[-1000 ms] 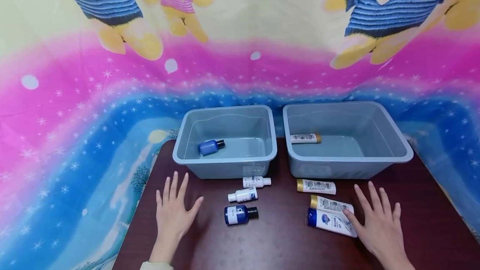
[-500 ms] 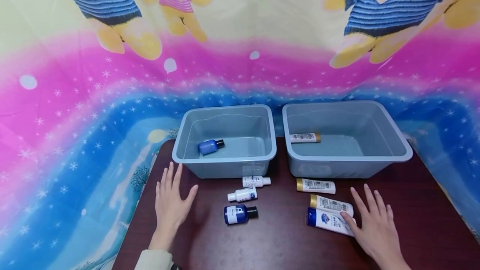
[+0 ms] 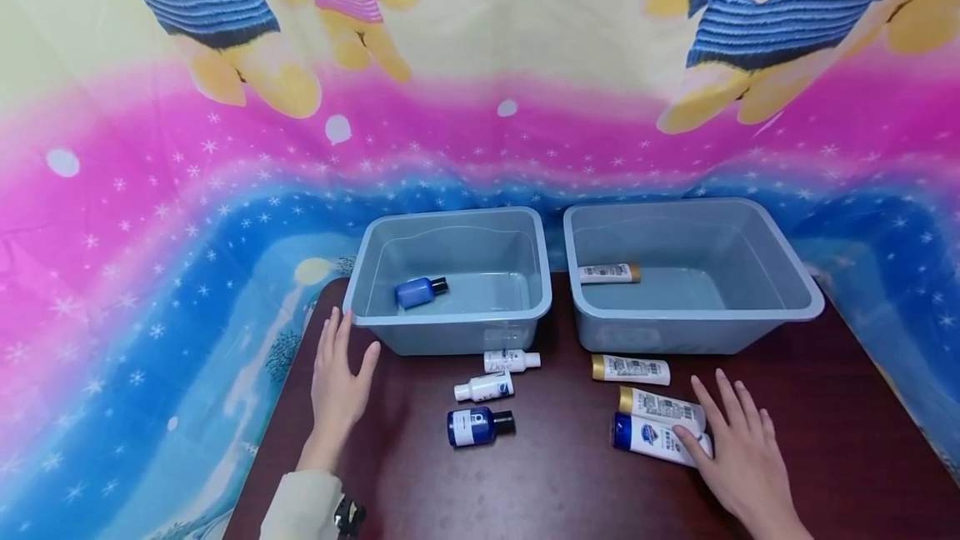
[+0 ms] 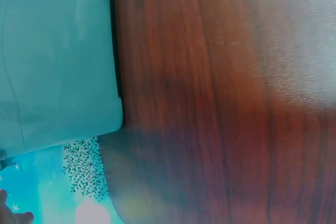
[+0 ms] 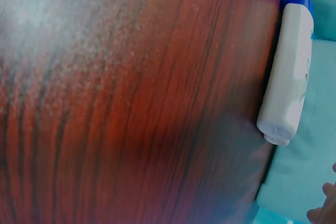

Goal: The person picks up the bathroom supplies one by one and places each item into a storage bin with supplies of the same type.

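My left hand [image 3: 340, 390] is held with straight fingers at the front left corner of the left grey bin [image 3: 450, 320], fingertips right by its rim. To its right lie a blue bottle with a black cap [image 3: 480, 426] and two small white bottles, one nearer [image 3: 484, 387] and one farther [image 3: 510, 361]. My right hand [image 3: 742, 457], fingers spread and holding nothing, is beside a white bottle with a blue cap [image 3: 660, 440]; its thumb overlaps the bottle's end in the head view. Against that bottle lies a gold-capped tube [image 3: 660, 407], with another gold-capped tube [image 3: 633, 370] behind.
The right grey bin [image 3: 697, 316] stands beside the left one at the table's back, with a gold-capped tube [image 3: 609, 273] inside. A blue bottle [image 3: 418, 292] lies in the left bin. A printed cloth [image 3: 480, 140] hangs behind the dark wooden table [image 3: 555, 490].
My left hand has moved forward toward the left bin's corner and turned, showing more sleeve. My right hand has shifted slightly left. The bottles and tubes stay in place.
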The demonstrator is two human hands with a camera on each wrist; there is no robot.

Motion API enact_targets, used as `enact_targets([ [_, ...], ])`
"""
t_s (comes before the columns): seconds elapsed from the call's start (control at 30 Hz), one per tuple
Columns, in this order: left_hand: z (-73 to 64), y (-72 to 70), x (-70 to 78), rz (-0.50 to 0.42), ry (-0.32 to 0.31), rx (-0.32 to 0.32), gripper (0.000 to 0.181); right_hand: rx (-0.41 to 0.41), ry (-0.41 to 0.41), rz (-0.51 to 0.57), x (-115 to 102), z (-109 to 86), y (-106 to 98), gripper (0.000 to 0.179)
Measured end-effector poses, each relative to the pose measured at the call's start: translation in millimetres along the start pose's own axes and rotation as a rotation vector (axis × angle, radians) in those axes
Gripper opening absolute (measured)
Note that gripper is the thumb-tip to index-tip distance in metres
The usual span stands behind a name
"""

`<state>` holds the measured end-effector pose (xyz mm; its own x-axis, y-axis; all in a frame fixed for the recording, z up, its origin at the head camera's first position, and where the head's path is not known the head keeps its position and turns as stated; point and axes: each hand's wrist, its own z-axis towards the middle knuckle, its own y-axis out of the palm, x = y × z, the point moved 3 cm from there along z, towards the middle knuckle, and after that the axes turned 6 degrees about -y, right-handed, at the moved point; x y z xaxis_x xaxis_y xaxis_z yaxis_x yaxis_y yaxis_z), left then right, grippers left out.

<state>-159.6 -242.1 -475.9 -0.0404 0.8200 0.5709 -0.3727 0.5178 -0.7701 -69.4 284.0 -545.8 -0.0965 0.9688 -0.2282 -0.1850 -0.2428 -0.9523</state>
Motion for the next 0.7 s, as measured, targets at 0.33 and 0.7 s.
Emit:
enact_targets([
  [0.33, 17.0, -2.0, -1.4, -0.131, -0.041, 0.023, 0.06, 0.006, -0.013, 0.026, -7.1, -1.6, 2.3, 0.081],
  [0.7, 33.9, -0.9, -7.7, -0.305, -0.056, 0.039, 0.05, 0.025, -0.044, 0.02, -11.7, -1.8, 4.9, 0.081],
])
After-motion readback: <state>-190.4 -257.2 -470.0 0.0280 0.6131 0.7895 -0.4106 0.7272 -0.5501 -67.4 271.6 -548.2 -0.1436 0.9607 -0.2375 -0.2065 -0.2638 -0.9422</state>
